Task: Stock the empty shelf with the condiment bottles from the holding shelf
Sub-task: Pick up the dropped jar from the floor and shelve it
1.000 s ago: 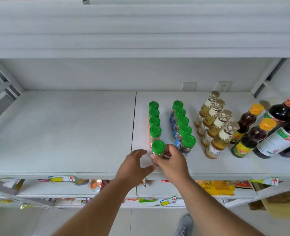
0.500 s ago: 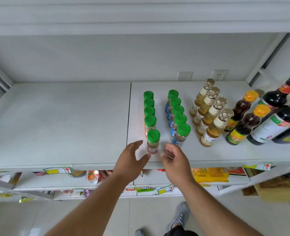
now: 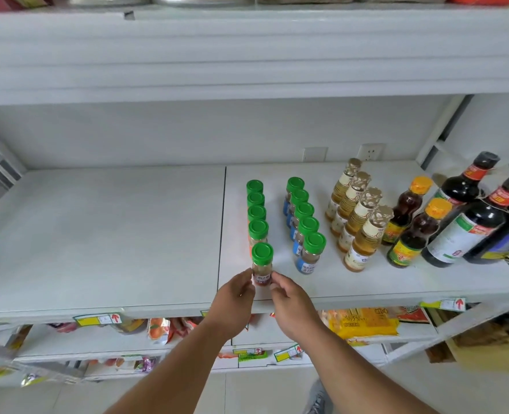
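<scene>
Head view: front jar (image 3: pixel 262 265) (upright) pinched btwn left hand (image 3: pixel 234 297), right hand (image 3: pixel 292 303).

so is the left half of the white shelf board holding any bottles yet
No, the left half of the white shelf board is bare; every green-capped jar and bottle stands right of the seam.

Both hands, left (image 3: pixel 234 297) and right (image 3: pixel 289 300), pinched the front green-capped jar (image 3: pixel 262 265) on the shelf (image 3: pixel 98 234); four matching jars (image 3: pixel 257 215) lined up behind it.
</scene>
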`<state>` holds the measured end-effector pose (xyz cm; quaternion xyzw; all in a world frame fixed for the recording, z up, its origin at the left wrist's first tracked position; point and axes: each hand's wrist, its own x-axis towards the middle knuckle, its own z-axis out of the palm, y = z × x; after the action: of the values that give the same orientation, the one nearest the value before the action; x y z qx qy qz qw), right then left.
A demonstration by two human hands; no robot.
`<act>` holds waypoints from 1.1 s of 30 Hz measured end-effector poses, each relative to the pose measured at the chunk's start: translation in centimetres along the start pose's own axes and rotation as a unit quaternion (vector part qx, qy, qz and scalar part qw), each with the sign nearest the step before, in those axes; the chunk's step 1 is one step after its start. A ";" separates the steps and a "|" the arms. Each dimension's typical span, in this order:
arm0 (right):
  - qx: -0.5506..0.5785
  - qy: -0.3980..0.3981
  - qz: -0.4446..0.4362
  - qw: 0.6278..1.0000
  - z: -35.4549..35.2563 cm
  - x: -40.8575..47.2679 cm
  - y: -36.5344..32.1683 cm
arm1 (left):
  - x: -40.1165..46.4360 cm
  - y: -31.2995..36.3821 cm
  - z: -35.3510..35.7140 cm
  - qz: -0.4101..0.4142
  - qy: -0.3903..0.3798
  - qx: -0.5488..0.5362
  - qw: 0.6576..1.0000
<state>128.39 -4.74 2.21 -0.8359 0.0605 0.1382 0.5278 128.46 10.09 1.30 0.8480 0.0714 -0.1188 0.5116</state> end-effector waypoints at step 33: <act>0.004 -0.034 -0.006 0.999 -0.5 2.1 -1.1 | 1.9 -0.6 0.0 -0.002 0.011 -0.052 0.999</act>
<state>130.73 -4.63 2.73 -0.8289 0.0377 0.1633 0.5336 130.12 10.40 0.28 0.8215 0.0842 -0.1068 0.5538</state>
